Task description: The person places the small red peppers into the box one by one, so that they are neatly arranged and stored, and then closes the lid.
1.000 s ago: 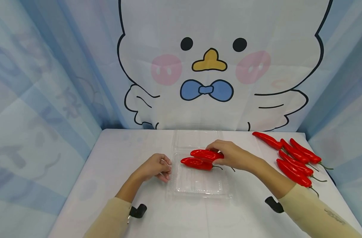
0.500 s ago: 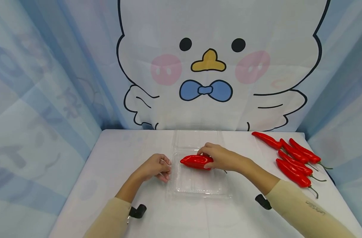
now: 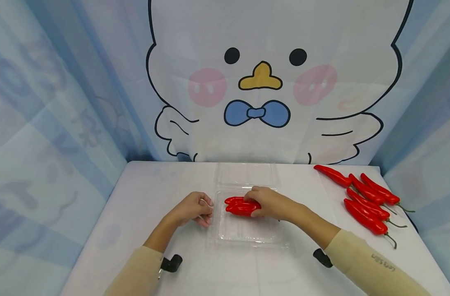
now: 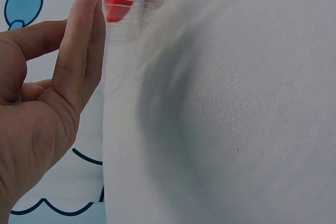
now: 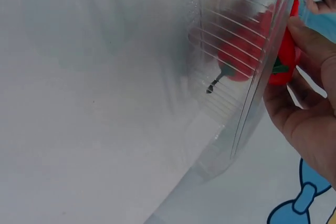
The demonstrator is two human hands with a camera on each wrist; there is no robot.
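A clear plastic clamshell box (image 3: 247, 232) lies with its lid laid back in the middle of the table. My right hand (image 3: 271, 203) grips a glossy red chili pepper (image 3: 240, 209) between thumb and fingers, low over the box. Right behind that one, a second red chili pepper (image 3: 232, 200) shows in part. Through the box wall in the right wrist view, a red chili pepper (image 5: 239, 59) with a dark stem is visible. My left hand (image 3: 195, 209) is at the box's left edge, its fingertips touching or nearly touching the rim, as the left wrist view shows.
Several more red chili peppers (image 3: 365, 195) lie at the back right of the table, stems toward the right. The white table (image 3: 151, 185) meets a curtain (image 3: 262, 144) printed with a cartoon bird at its back edge.
My right hand has moved left and nearer the front with its chili pepper, bringing it close against the other one. The left hand stays in place at the box edge.
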